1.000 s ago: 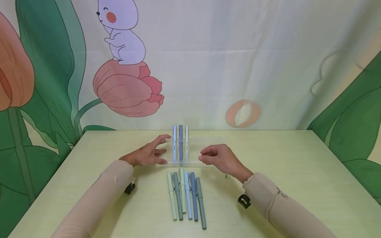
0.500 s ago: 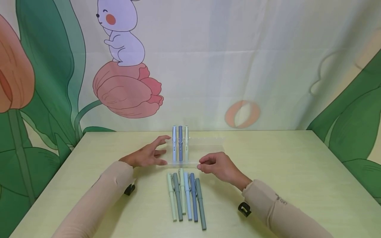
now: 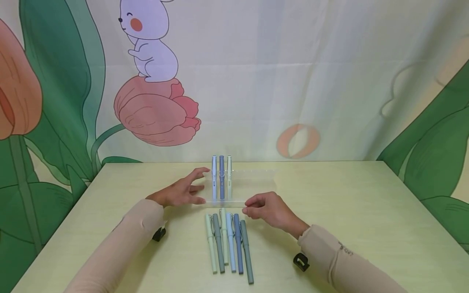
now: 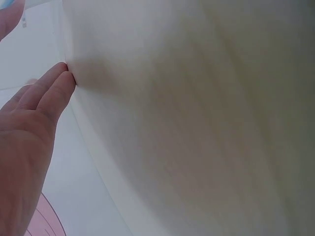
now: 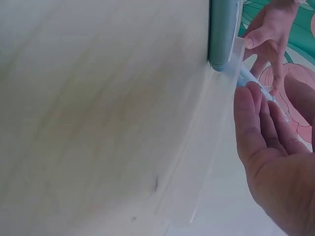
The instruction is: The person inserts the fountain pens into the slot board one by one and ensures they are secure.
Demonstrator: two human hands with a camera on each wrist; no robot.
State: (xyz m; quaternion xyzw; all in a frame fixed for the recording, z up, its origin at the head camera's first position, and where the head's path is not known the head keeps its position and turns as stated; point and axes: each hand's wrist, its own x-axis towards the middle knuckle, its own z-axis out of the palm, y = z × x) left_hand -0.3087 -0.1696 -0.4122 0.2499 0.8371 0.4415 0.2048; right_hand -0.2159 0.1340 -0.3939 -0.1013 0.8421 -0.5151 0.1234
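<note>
A clear plastic pen stand stands near the table's back edge. Three capped pens lean side by side in its left part: light blue, violet-blue and pale green. My left hand is at the stand's left end, fingers spread, index finger and thumb at its back and front corners. Just off the front edge is my right hand, fingers loosely bent, nothing visible in them; the right wrist view shows that hand beside the clear front strip.
In front of the stand several loose pens lie in a row, among them a light blue pen, a blue pen and a dark green pen at the right end. A printed curtain hangs behind the table.
My right hand has drawn back from over the stand toward its front edge. My left hand stays at the left end, and the pens have not moved.
</note>
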